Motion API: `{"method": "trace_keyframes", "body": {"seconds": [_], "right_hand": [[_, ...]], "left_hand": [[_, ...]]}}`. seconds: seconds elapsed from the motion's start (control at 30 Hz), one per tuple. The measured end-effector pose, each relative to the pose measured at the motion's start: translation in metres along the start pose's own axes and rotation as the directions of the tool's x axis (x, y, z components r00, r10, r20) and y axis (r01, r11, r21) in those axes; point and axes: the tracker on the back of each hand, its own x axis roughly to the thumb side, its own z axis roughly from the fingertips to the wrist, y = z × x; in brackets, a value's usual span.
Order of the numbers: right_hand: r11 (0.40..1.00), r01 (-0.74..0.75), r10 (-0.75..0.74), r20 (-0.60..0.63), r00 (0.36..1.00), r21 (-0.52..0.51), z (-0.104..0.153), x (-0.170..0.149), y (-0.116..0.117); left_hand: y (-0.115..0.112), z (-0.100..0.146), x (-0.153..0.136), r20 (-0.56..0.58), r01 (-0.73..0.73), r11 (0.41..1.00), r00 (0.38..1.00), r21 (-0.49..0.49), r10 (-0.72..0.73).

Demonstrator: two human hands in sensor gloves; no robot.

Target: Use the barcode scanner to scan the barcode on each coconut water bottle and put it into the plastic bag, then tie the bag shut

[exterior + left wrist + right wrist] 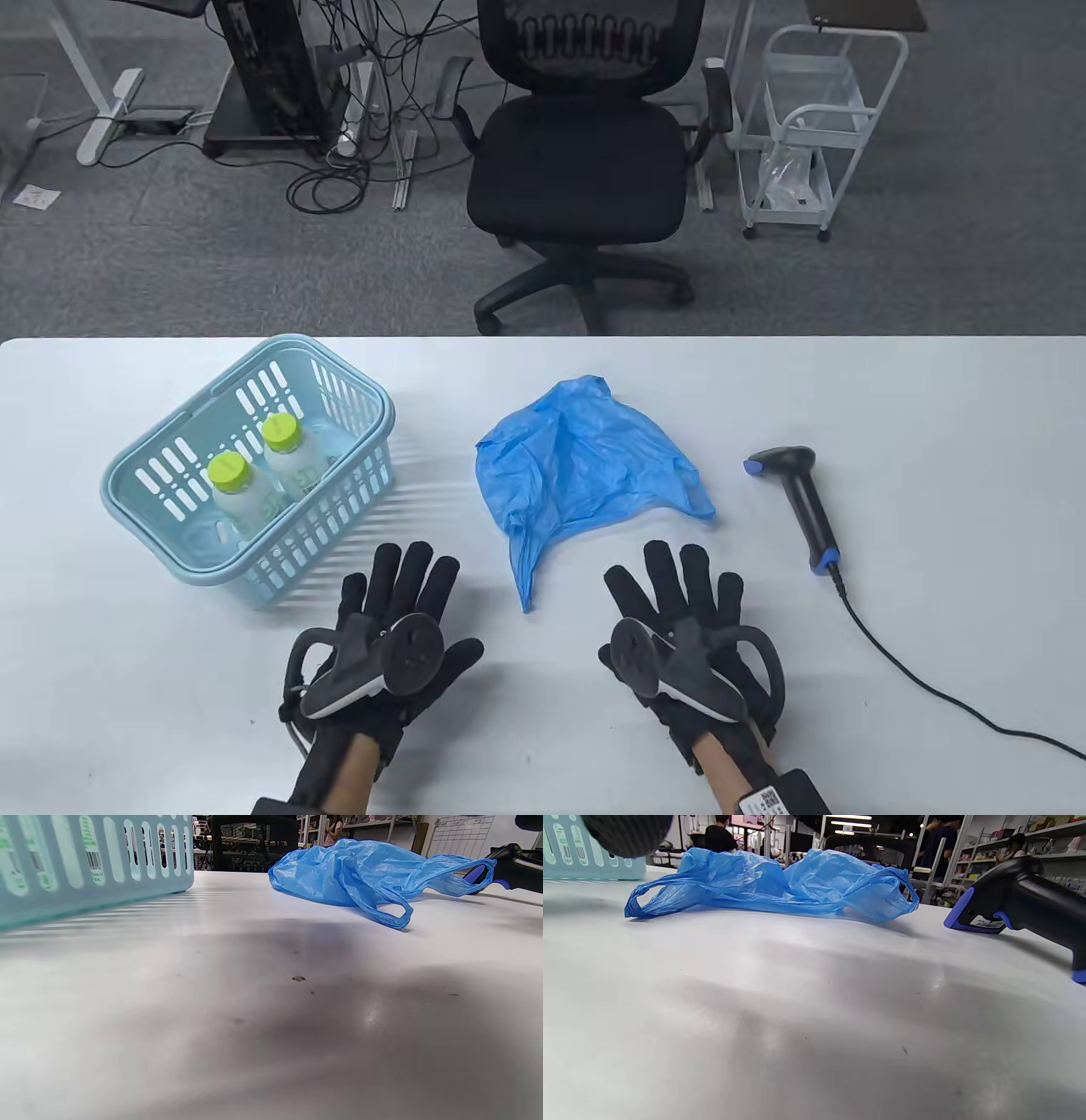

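resting flat, both hands (543, 645) hold nothing

Bottles (254, 488) upright; bag (585, 463) crumpled; scanner (797, 501) flat.

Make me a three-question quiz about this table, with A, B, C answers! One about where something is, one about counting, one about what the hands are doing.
1. Where is the barcode scanner?
A. in the basket
B. right of the blue plastic bag
C. under a hand

2. How many bottles stand in the basket?
A. two
B. four
C. none

3. What are the left hand and right hand doing?
A. gripping bottles
B. tying the bag
C. lying flat, holding nothing

Answers: 1 B, it lies on the table beyond the bag's right side. 2 A, two green caps show. 3 C, fingers are straight on the table.
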Motion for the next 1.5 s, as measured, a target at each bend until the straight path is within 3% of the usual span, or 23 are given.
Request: {"method": "trace_keyframes", "body": {"seconds": [0.2,0.33,0.47,0.6,0.7,0.93,1.2,1.27,1.33,1.4,1.5], "right_hand": [[1.0,-0.003,0.003,0.017,1.0,0.026,-0.001,0.001,0.0],[0.998,0.07,-0.069,0.021,0.997,-0.009,-0.008,-0.008,-0.02],[0.992,0.106,-0.107,-0.014,0.994,-0.064,-0.034,-0.023,-0.044],[0.997,0.069,-0.07,-0.05,0.996,-0.026,-0.074,-0.03,-0.051],[0.996,0.075,-0.071,-0.095,0.993,0.04,-0.11,-0.032,-0.045],[0.976,0.058,-0.022,-0.166,0.986,0.21,-0.167,-0.042,-0.013],[0.955,0.132,-0.074,-0.219,0.973,0.265,-0.2,-0.054,0.01],[0.957,0.144,-0.086,-0.228,0.97,0.253,-0.202,-0.055,0.014],[0.986,0.105,-0.07,-0.253,0.965,0.127,-0.2,-0.053,0.009],[0.996,0.045,-0.025,-0.226,0.974,0.081,-0.196,-0.051,0.005],[0.998,0.066,-0.062,-0.192,0.979,0.013,-0.186,-0.049,0.002]], "left_hand": [[0.003,0.001,0.0,-0.002,0.004,1.0,1.0,0.016,-0.004],[0.005,0.002,-0.001,-0.011,0.006,0.999,1.0,0.033,-0.005],[0.005,0.004,-0.005,-0.037,0.006,1.0,0.999,0.029,-0.005],[0.006,0.007,-0.009,-0.064,-0.004,0.999,0.998,0.034,0.006],[0.006,0.01,-0.011,-0.087,0.003,0.999,0.996,0.036,0.0],[0.004,0.018,-0.015,-0.127,-0.018,0.999,0.992,0.036,0.022],[0.003,0.019,-0.02,-0.152,-0.025,0.999,0.988,0.027,0.029],[0.003,0.019,-0.02,-0.152,-0.026,0.999,0.988,0.027,0.03],[0.003,0.018,-0.02,-0.148,-0.028,0.999,0.988,0.026,0.031],[0.003,0.017,-0.019,-0.146,-0.027,0.999,0.989,0.022,0.03],[0.004,0.016,-0.016,-0.133,-0.026,0.999,0.991,0.027,0.029]]}}
